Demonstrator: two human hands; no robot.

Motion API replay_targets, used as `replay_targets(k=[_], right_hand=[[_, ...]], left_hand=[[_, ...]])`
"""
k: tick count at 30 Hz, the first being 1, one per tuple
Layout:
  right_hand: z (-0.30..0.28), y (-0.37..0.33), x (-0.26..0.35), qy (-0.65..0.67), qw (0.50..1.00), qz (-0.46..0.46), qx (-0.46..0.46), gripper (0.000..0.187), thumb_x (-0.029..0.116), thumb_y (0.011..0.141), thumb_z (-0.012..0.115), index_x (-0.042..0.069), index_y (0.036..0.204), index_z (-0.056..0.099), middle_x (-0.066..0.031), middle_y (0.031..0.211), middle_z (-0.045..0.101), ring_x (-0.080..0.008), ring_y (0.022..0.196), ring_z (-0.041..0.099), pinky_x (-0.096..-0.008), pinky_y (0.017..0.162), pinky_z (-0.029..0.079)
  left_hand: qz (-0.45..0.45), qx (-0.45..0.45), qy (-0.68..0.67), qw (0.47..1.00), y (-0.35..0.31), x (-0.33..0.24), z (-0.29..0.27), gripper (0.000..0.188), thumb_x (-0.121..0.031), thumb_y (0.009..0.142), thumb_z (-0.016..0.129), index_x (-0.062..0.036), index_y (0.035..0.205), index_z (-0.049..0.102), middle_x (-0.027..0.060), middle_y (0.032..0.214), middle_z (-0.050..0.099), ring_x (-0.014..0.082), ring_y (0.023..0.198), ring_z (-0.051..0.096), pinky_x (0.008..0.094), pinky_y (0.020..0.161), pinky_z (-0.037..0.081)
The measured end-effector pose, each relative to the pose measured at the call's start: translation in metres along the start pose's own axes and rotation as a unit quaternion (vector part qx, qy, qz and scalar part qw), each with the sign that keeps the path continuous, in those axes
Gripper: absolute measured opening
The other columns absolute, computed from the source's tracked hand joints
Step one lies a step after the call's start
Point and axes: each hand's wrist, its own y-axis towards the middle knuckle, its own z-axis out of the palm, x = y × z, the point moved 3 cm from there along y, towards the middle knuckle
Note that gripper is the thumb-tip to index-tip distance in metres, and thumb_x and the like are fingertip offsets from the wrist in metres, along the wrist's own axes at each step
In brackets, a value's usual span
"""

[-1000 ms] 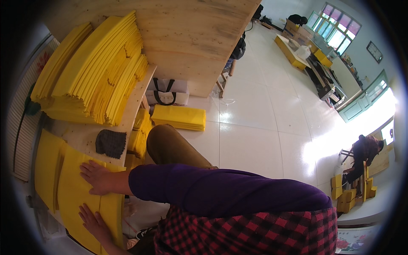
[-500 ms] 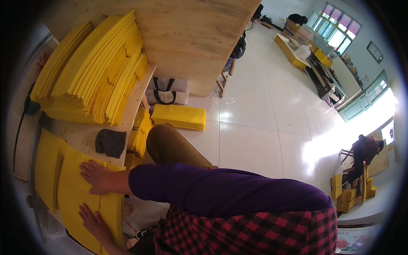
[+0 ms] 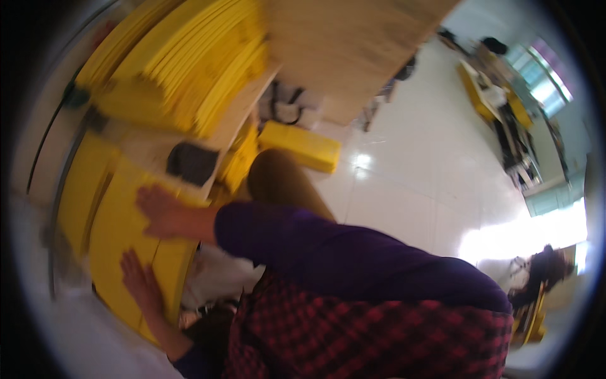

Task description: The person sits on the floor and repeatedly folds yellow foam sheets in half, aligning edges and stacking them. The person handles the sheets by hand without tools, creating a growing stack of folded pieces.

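Both palms rest on a folded yellow cloth (image 3: 113,243) spread over the worktop, with a seam or fold line running between them. My right hand (image 3: 163,211), at the end of a purple sleeve, lies toward the far side with fingers stretched out. Nearer the lower edge, my left hand (image 3: 142,284) is flat with fingers apart. Neither hand grasps anything. Another yellow folded piece (image 3: 85,192) lies just left of the cloth. A dark grey rag (image 3: 191,163) sits on the wood beyond my right hand. The frame is smeared by motion.
A tall stack of folded yellow cloths (image 3: 183,69) stands at the back of the worktop. Below the edge are a yellow bundle (image 3: 300,145), a white bag with dark handles (image 3: 303,104) and my knee (image 3: 281,180). Another person (image 3: 546,271) is at the far right.
The whole view has swung, so the worktop appears higher and slightly turned. Both hands stay on the yellow cloth, with little clear movement across it.
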Motion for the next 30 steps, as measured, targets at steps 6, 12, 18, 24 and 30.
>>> replay_targets(k=[6, 12, 18, 24, 30], right_hand=[[-0.011, -0.007, 0.006, -0.061, 0.998, -0.010, -0.006, 0.078, 0.051, 0.086, 0.048, 0.000, 0.143, 0.032, -0.0201, 0.151, 0.024, -0.0303, 0.143, 0.015, -0.0432, 0.115, 0.009], [-0.014, -0.007, 0.008, -0.133, 0.991, -0.008, 0.033, 0.078, 0.054, 0.092, 0.037, 0.002, 0.148, 0.021, -0.0162, 0.155, 0.015, -0.0287, 0.144, 0.010, -0.0418, 0.115, 0.005], [-0.011, 0.000, 0.004, -0.152, 0.987, 0.009, 0.052, 0.077, 0.056, 0.093, 0.033, 0.005, 0.149, 0.018, -0.0137, 0.156, 0.013, -0.0264, 0.145, 0.007, -0.0417, 0.116, 0.006], [-0.016, 0.005, 0.005, -0.140, 0.988, 0.014, 0.060, 0.076, 0.057, 0.092, 0.034, 0.006, 0.148, 0.022, -0.0142, 0.155, 0.016, -0.0273, 0.144, 0.012, -0.0413, 0.116, 0.010], [-0.056, 0.005, -0.014, 0.053, 0.996, -0.021, -0.074, 0.068, 0.052, 0.092, 0.044, 0.003, 0.140, 0.039, -0.0193, 0.148, 0.031, -0.0321, 0.138, 0.027, -0.0368, 0.110, 0.026]], left_hand=[[-0.099, 0.022, -0.005, 0.995, -0.023, 0.024, -0.009, 0.052, -0.034, 0.098, 0.038, -0.0159, 0.147, 0.030, 0.0127, 0.152, 0.027, 0.0326, 0.141, 0.022, 0.0536, 0.111, 0.013], [-0.195, 0.030, 0.051, 0.979, -0.056, 0.038, -0.036, 0.053, -0.040, 0.098, 0.037, -0.0164, 0.145, 0.033, 0.0117, 0.151, 0.029, 0.0293, 0.142, 0.021, 0.0546, 0.112, 0.010], [-0.080, -0.060, 0.015, 0.995, -0.052, 0.001, -0.052, 0.046, -0.024, 0.088, 0.057, -0.0100, 0.132, 0.050, 0.0152, 0.141, 0.043, 0.0321, 0.133, 0.036, 0.0505, 0.109, 0.026], [0.024, -0.096, -0.081, 0.992, -0.011, -0.041, -0.048, 0.036, -0.012, 0.080, 0.063, -0.0055, 0.115, 0.060, 0.0154, 0.118, 0.060, 0.0341, 0.110, 0.055, 0.0408, 0.093, 0.046], [0.055, -0.086, -0.066, 0.993, 0.003, -0.040, -0.051, 0.031, -0.008, 0.077, 0.061, -0.0062, 0.108, 0.062, 0.0136, 0.101, 0.064, 0.0330, 0.097, 0.059, 0.0413, 0.083, 0.049]])
